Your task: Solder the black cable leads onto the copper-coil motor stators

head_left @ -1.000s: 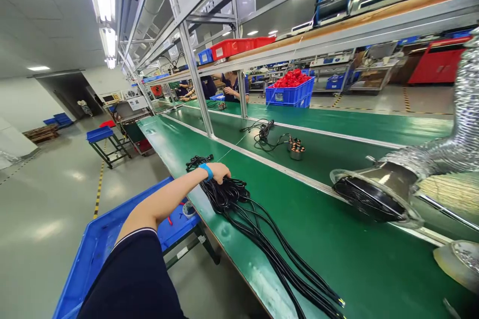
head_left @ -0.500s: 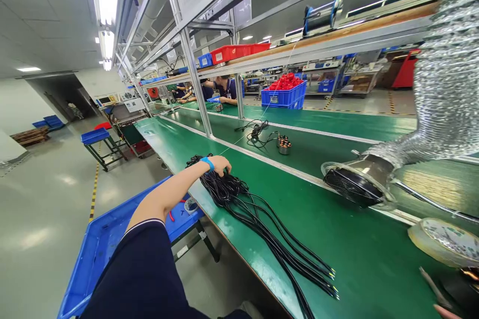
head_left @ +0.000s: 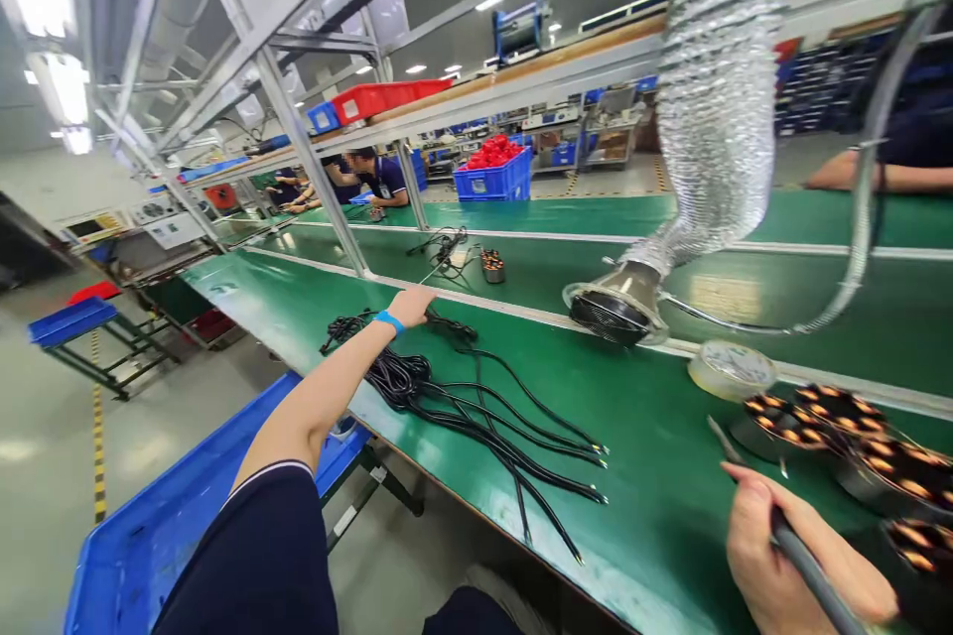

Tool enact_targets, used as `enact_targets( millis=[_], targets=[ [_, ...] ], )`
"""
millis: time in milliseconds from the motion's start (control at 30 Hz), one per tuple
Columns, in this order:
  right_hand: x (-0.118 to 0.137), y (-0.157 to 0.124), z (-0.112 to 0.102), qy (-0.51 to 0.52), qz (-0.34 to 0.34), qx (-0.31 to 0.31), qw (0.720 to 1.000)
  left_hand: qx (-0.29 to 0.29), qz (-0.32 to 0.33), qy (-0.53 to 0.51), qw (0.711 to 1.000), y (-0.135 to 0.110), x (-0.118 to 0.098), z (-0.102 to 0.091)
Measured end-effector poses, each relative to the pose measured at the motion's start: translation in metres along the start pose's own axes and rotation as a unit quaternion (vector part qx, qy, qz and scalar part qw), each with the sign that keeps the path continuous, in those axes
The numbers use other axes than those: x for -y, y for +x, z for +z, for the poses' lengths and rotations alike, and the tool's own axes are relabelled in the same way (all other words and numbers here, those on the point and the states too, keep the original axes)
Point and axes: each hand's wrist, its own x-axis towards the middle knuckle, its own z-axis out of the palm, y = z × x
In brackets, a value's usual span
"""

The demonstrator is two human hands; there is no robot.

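Note:
My left hand (head_left: 412, 306), a blue band at its wrist, is closed on a folded black cable (head_left: 453, 326) at the far side of a pile. That pile of black cables (head_left: 398, 379) lies on the green bench, its stripped ends fanned out toward the right. Low on the right, my right hand (head_left: 781, 541) is wrapped round a soldering iron (head_left: 813, 577), whose tip points up and left over the bench. Just beyond this hand sit several round motor stators (head_left: 781, 425) with copper windings.
A fume hood (head_left: 614, 313) on a silver duct (head_left: 719, 89) hangs over the bench. A roll of clear tape (head_left: 731, 369) lies near the stators. Another stator (head_left: 492, 265) stands farther back. A blue tray (head_left: 186, 506) is at my left. Co-workers sit across the bench.
My view has swung right, bringing my right hand with the soldering iron and the stators into sight. My left hand has drawn a folded cable away from the pile toward the far side.

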Motion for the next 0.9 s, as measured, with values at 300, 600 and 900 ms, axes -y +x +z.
enact_targets(
  millis=[300, 600, 900],
  targets=[
    [0.004, -0.001, -0.005, 0.039, -0.043, 0.011, 0.998, 0.060, 0.236, -0.062, 0.968, -0.045, -0.109, 0.024],
    [0.012, 0.000, -0.009, 0.035, -0.021, 0.018, 0.999, 0.123, 0.293, -0.137, 0.938, -0.067, -0.132, 0.018],
    [0.014, 0.000, -0.008, 0.033, -0.011, 0.021, 0.999, 0.099, 0.336, -0.129, 0.928, -0.088, -0.149, 0.016]
  ],
)
